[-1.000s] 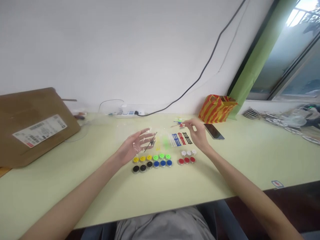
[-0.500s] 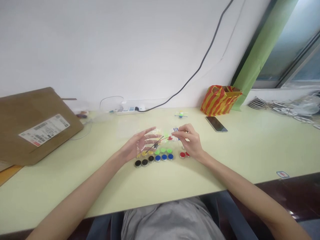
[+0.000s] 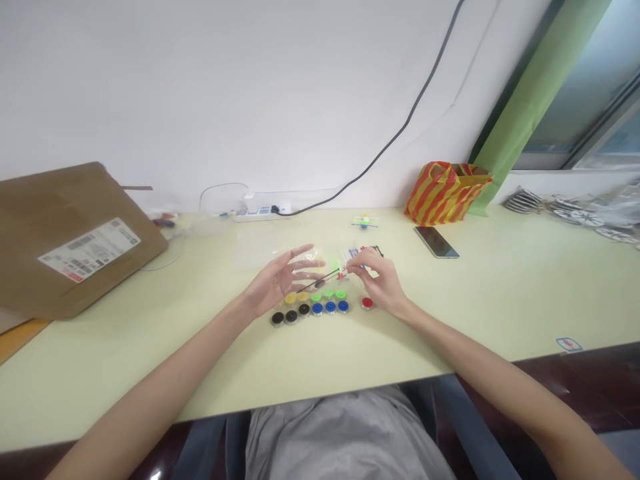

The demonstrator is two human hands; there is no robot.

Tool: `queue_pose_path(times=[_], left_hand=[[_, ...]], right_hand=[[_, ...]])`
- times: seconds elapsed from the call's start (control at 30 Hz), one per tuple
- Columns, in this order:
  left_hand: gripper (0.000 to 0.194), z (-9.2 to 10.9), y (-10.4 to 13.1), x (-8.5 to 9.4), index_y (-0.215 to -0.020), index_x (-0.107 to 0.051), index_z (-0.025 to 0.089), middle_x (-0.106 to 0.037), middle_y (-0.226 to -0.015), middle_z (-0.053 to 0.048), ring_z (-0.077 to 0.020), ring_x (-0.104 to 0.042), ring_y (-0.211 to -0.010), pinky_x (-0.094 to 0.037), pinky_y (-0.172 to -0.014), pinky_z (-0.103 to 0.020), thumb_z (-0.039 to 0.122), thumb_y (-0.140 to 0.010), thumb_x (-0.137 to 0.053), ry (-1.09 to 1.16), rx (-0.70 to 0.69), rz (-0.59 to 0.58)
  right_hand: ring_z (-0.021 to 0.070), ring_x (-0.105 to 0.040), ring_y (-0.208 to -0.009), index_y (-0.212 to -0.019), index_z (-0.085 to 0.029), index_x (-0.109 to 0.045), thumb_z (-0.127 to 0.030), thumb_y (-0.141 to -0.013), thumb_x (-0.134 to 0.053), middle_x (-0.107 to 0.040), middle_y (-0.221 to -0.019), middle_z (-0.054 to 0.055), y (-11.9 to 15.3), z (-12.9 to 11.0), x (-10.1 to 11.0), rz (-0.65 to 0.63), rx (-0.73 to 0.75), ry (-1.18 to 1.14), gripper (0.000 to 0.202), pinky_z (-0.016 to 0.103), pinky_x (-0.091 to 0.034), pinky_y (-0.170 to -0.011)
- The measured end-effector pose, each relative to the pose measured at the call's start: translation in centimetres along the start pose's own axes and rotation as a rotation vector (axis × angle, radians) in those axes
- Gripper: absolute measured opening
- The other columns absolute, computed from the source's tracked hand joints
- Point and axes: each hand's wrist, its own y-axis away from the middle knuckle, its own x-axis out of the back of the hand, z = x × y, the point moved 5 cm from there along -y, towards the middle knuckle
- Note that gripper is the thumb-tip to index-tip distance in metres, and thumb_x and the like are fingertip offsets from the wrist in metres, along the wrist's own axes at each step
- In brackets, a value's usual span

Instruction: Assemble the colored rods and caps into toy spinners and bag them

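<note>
My left hand is spread, its fingers stretched out to the right above the discs. A thin dark stick slants across in front of its fingertips; I cannot tell what supports it. Opposite, my right hand pinches thumb and forefinger together near the stick's upper end. What sits in the pinch is too small to make out. Below the hands are rows of round discs: black discs, blue discs, yellow discs and green discs. A red disc lies beneath my right hand.
Farther back on the table stands a small coloured assembly with thin rods. A phone and a striped bag are at the right. A cardboard package is at the left, a power strip by the wall.
The thin red piece that ran from my right fingertips no longer shows clearly. The dark stick lies flatter, its upper end closer to my right fingers. The view has shifted slightly.
</note>
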Motion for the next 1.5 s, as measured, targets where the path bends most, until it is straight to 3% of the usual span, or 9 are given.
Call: queue_pose_path(times=[0.3,0.57,0.7,0.87,1.07,1.17,1.27,1.37,1.5], left_hand=[[0.051,-0.2,0.2,-0.2,-0.150,-0.047,0.031,-0.064,-0.138,-0.014,-0.0341,-0.065,-0.121,-0.057,-0.090,-0.045,0.052,-0.103,-0.042,-0.020,0.019,-0.017],[0.050,-0.7,0.3,-0.7,-0.149,-0.049,0.031,-0.063,-0.139,-0.013,-0.0359,-0.065,-0.121,-0.059,-0.088,-0.046,0.052,-0.104,-0.042,-0.036,0.082,-0.053],[0.050,-1.0,0.2,-1.1,-0.147,-0.051,0.027,-0.061,-0.142,-0.015,-0.0349,-0.064,-0.123,-0.057,-0.093,-0.044,0.049,-0.105,-0.041,-0.027,0.095,-0.077],[0.047,-1.5,0.2,-1.3,-0.140,-0.058,0.022,-0.067,-0.134,-0.016,-0.0343,-0.066,-0.121,-0.057,-0.092,-0.043,0.048,-0.104,-0.043,-0.008,0.109,-0.104],[0.047,-1.4,0.1,-0.1,-0.140,-0.059,0.027,-0.068,-0.133,-0.012,-0.0338,-0.066,-0.120,-0.055,-0.096,-0.047,0.051,-0.101,-0.047,0.032,0.127,-0.048],[0.050,-0.9,0.0,0.5,-0.142,-0.057,0.027,-0.068,-0.135,-0.012,-0.0335,-0.064,-0.124,-0.053,-0.100,-0.046,0.053,-0.101,-0.047,0.041,0.101,-0.013],[0.050,-0.6,0.0,0.5,-0.142,-0.057,0.028,-0.067,-0.136,-0.011,-0.0321,-0.063,-0.126,-0.052,-0.102,-0.044,0.053,-0.101,-0.047,0.046,0.094,0.008],[0.051,-0.8,0.1,0.2,-0.143,-0.057,0.029,-0.065,-0.139,-0.011,-0.0316,-0.064,-0.125,-0.053,-0.102,-0.043,0.054,-0.100,-0.048,0.046,0.115,0.005],[0.054,-1.0,0.2,0.1,-0.144,-0.056,0.028,-0.063,-0.142,-0.011,-0.0306,-0.064,-0.125,-0.053,-0.102,-0.040,0.057,-0.099,-0.049,0.042,0.124,0.022]], right_hand=[[0.0198,-0.058,-0.077,-0.088,-0.025,-0.070,-0.018,-0.098,-0.059,-0.072,-0.082,0.002,0.0,-0.2,0.3,0.055,-0.027,0.041,0.016,0.037,-0.047,-0.076],[0.0213,-0.068,-0.084,-0.097,-0.024,-0.066,-0.032,-0.096,-0.065,-0.071,-0.088,0.003,0.3,0.5,0.9,0.177,-0.142,0.044,0.008,0.039,-0.054,-0.082],[0.0202,-0.068,-0.080,-0.087,-0.024,-0.060,-0.039,-0.094,-0.067,-0.067,-0.083,0.003,0.7,0.7,0.0,0.118,-0.160,-0.013,0.018,0.038,-0.056,-0.081],[0.0182,-0.068,-0.075,-0.083,-0.023,-0.067,-0.038,-0.092,-0.069,-0.071,-0.080,0.002,0.8,0.1,-0.8,0.019,-0.184,-0.098,0.018,0.032,-0.056,-0.073],[0.0188,-0.075,-0.091,-0.100,-0.024,-0.073,-0.031,-0.103,-0.051,-0.079,-0.100,0.005,0.3,-0.8,-1.7,-0.152,-0.164,-0.167,0.023,0.031,-0.057,-0.082],[0.0193,-0.075,-0.090,-0.100,-0.022,-0.066,-0.033,-0.102,-0.056,-0.078,-0.093,0.005,0.1,-0.6,-1.5,-0.109,-0.195,-0.189,0.016,0.034,-0.056,-0.084],[0.0192,-0.073,-0.078,-0.089,-0.021,-0.065,-0.040,-0.094,-0.069,-0.076,-0.080,0.003,0.3,-0.4,-1.2,-0.019,-0.239,-0.160,0.019,0.033,-0.056,-0.075],[0.0191,-0.069,-0.077,-0.085,-0.022,-0.071,-0.039,-0.094,-0.068,-0.076,-0.083,0.004,0.5,-0.9,-1.2,-0.044,-0.155,-0.089,0.020,0.035,-0.055,-0.074],[0.0223,-0.065,-0.092,-0.101,-0.026,-0.073,-0.027,-0.102,-0.052,-0.075,-0.095,0.006,-1.1,0.4,0.6,-0.028,0.065,0.108,0.022,0.042,-0.052,-0.088]])
